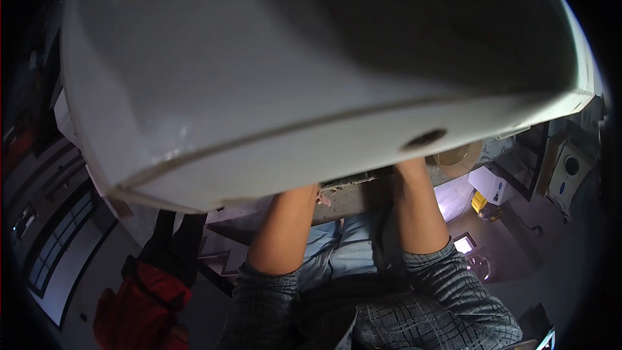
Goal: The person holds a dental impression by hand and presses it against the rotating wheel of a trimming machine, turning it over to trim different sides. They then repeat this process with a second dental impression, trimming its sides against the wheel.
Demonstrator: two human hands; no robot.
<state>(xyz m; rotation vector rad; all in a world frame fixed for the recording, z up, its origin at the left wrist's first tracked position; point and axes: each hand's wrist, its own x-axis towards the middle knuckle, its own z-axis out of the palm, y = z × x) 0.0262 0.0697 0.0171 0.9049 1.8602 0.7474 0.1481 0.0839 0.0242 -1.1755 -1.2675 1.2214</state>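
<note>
A large white casing [278, 110] with rounded edges fills most of the head view, very close to the camera. A dark oval hole [424, 139] shows in its lower edge. My left forearm [280, 233] reaches up behind this edge, and the left hand is hidden there. To the right, my right forearm [420, 214] goes behind the same edge below the hole; its fingers are out of sight. Whether either hand touches or holds anything cannot be seen. Between the forearms a strip of a cluttered grey work surface [356, 201] shows.
A round tan bowl-like thing [459, 159] is right of my right wrist. Farther right are a white box [487, 185], a yellow object [478, 202] and a pale panel with a round dark opening [570, 167]. A person in red [152, 298] is at lower left.
</note>
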